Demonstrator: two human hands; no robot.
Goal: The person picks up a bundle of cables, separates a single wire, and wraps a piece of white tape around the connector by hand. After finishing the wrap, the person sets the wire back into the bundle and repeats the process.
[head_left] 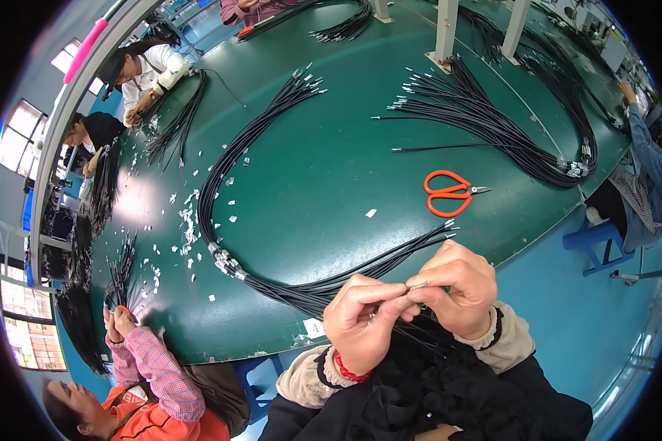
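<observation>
My left hand (360, 320) and my right hand (456, 283) are pressed together near the front edge of a dark green table (324, 169). Both pinch the end of a thin black wire with a small metal tip (417, 285) between their fingertips. A red bead bracelet sits on my left wrist. Just beyond my hands lies a long looped bundle of black wires (221, 184), whose ends fan out by my right hand. Black wires trail down over my lap.
Orange-handled scissors (447, 192) lie right of centre. A second wire bundle (493, 121) spreads at the back right. White scraps (187, 220) litter the left side. Other people work at the left edge and far right; a blue stool (596, 242) stands on the blue floor.
</observation>
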